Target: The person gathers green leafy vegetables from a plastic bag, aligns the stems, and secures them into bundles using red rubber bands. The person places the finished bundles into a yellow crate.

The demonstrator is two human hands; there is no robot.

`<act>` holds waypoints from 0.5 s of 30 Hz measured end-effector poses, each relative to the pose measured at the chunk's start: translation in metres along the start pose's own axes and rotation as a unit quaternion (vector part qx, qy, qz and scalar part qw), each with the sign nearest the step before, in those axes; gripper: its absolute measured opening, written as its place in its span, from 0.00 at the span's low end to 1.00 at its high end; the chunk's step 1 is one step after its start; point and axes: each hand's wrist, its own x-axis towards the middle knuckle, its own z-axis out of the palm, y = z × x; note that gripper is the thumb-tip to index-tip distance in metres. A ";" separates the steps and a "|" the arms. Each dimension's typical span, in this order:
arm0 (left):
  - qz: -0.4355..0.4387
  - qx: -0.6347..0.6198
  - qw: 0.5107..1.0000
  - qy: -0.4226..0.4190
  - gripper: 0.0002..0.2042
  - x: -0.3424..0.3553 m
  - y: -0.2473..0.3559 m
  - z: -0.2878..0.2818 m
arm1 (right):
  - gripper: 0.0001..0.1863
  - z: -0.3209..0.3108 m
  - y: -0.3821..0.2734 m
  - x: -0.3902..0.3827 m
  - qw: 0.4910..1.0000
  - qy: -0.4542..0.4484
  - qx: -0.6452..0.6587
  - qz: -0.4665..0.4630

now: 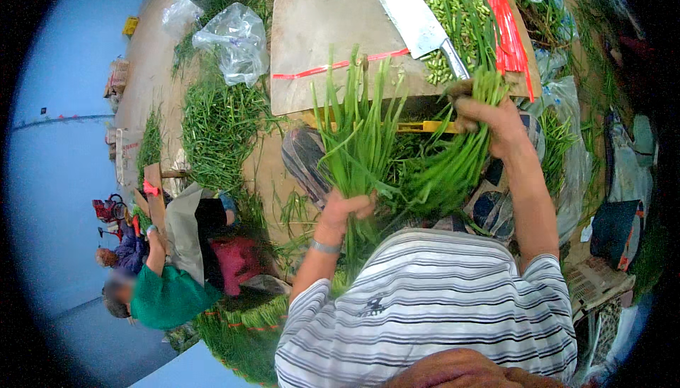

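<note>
My left hand (pixel 350 206) is closed round the lower part of a bunch of long green chive-like stalks (pixel 358 140), whose pale ends point away from me. A second bunch of the same stalks (pixel 453 172) is in my right hand (pixel 492 115), gripped near its thick ends, with the leaves trailing down over my lap. Just beyond the right hand, a cleaver (pixel 414 20) lies flat on a worn board (pixel 319 34), its handle toward me. Cut stalk ends (pixel 460 6) are heaped beside the blade. One red tie strip (pixel 333 67) lies across the board.
A bundle of red strips (pixel 506 27) hangs over the board's right edge. Loose greens (pixel 219 129) and a clear plastic bag (pixel 237 41) lie on the floor to the left. A person in a green top (pixel 170 296) sits at the lower left, near tied bundles (pixel 248 324).
</note>
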 end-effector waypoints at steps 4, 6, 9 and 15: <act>-0.019 0.015 1.000 -0.014 0.12 0.001 -0.001 -0.009 | 0.17 0.036 0.028 0.013 0.989 -0.005 -0.143 0.033; -0.031 0.071 0.997 -0.008 0.12 0.007 0.003 0.000 | 0.15 0.044 0.042 0.025 0.998 0.019 -0.045 0.044; -0.029 0.021 0.999 -0.016 0.14 0.009 0.008 0.007 | 0.14 0.064 0.052 0.035 0.996 0.071 0.049 -0.026; -0.040 0.036 0.998 -0.042 0.15 0.012 0.007 -0.007 | 0.14 0.073 0.071 0.059 0.979 0.055 0.189 -0.046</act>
